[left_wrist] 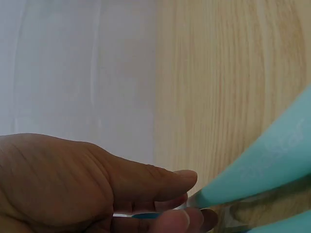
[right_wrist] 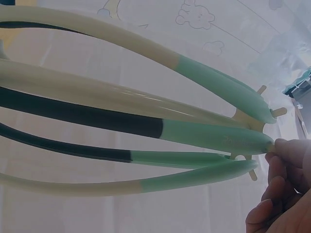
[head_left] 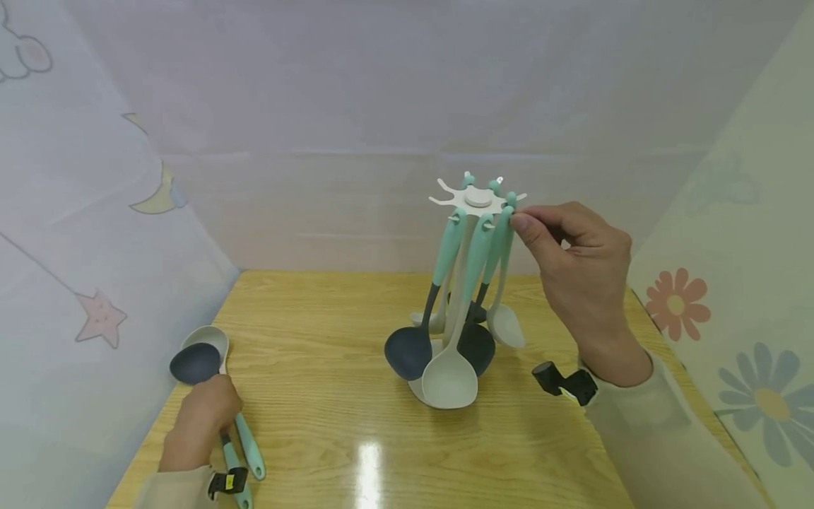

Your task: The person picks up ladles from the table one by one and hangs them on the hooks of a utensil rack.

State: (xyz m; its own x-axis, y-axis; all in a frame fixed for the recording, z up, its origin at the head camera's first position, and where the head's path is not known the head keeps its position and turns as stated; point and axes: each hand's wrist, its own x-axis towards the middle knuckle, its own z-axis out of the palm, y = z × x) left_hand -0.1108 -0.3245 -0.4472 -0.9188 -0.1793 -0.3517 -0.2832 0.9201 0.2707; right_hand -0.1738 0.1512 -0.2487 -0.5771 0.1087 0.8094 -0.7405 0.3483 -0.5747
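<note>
My left hand [head_left: 206, 410] lies over the stem of a dark ladle [head_left: 195, 363] at the table's left side, fingers curled around it; the covered part is hidden. Beside it, a pale spoon [head_left: 215, 338] with a turquoise handle [head_left: 249, 445] lies partly beneath the ladle's bowl. In the left wrist view the thumb [left_wrist: 160, 182] bends toward the fingertips. At a white utensil rack [head_left: 459, 200], my right hand [head_left: 588, 258] pinches the top end of a turquoise handle belonging to a dark spoon [head_left: 477, 346]. That handle's end [right_wrist: 265, 142] sits at a hook, between thumb and forefinger.
Other utensils hang around the rack, among them a dark-blue ladle [head_left: 408, 352], a white ladle [head_left: 450, 382] in front and a pale spoon [head_left: 506, 326] at the right. Patterned cloth walls [head_left: 191, 212] enclose the wooden table [head_left: 318, 339] at the back and both sides.
</note>
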